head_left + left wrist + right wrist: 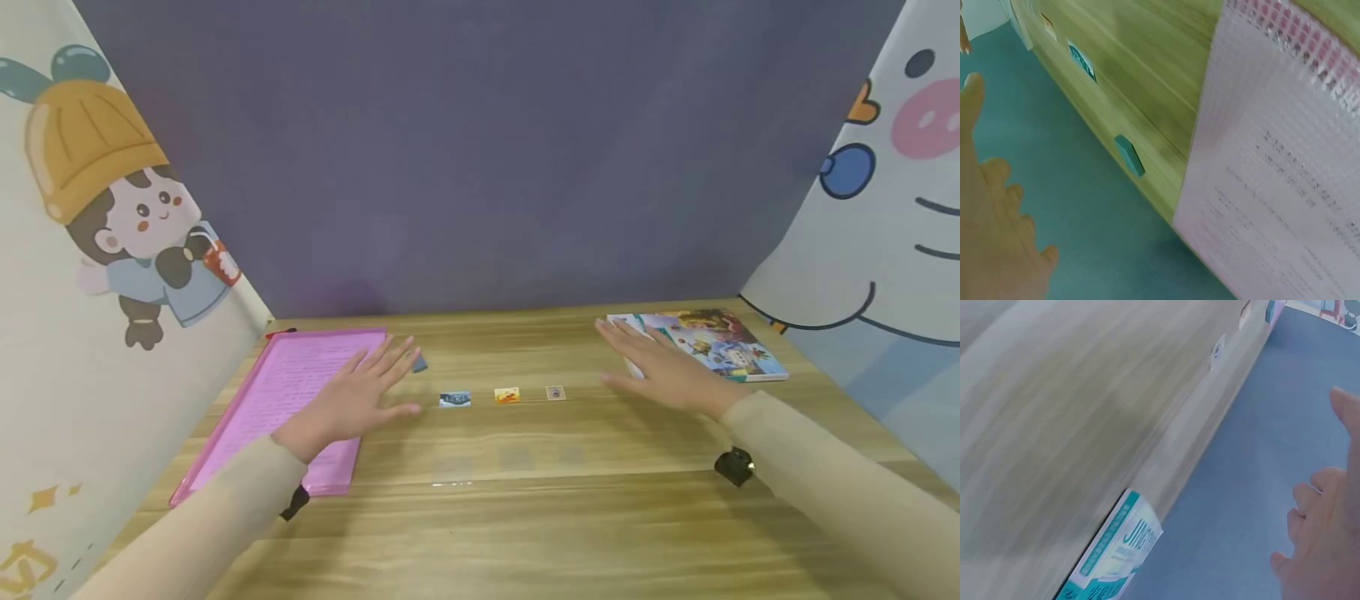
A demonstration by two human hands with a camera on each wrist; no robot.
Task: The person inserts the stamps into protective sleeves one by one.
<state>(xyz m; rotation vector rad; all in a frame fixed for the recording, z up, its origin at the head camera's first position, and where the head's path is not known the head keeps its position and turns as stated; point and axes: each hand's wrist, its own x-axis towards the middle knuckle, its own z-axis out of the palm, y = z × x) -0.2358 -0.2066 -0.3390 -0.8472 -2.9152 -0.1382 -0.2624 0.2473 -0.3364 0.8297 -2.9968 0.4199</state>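
My left hand (358, 396) hovers flat with fingers spread over the right edge of a pink plastic document folder (281, 400), holding nothing. A small teal block (420, 363) lies just past its fingertips, seen also as the teal block (1129, 155) in the left wrist view. My right hand (660, 367) is spread open above the wooden table (525, 517), beside the left edge of a colourful picture book (712, 343). Between the hands lie three small picture cards in a row: a blue one (454, 400), an orange one (507, 395) and a pale one (556, 392).
A purple-grey backdrop closes the far side of the table. Cartoon-printed panels stand at the left and right sides. Black wrist straps (733, 466) show under both sleeves. The book's teal spine (1113, 550) shows in the right wrist view.
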